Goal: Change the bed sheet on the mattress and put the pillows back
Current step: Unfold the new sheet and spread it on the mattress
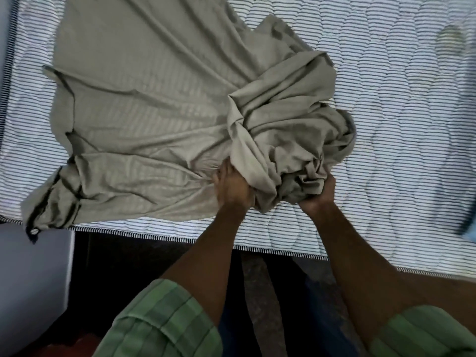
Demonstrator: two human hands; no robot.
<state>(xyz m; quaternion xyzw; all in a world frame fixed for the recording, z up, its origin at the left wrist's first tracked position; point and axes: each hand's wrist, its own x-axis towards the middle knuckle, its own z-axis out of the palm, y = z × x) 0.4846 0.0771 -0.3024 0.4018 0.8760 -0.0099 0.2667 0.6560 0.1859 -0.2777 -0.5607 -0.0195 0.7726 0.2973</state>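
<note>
Both hands, left hand (230,185) and right hand (318,191), gripped the sheet (144,99); its length trailed toward upper left, seemingly loose, over the mattress (386,124).

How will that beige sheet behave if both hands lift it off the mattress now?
Likely floppy: the beige sheet is creased and bunched where the left hand and right hand grip it. The spread part would probably trail and drag over the quilted mattress rather than rise as one. It looks thin, since the mattress stripes show through, so probably light.
</note>
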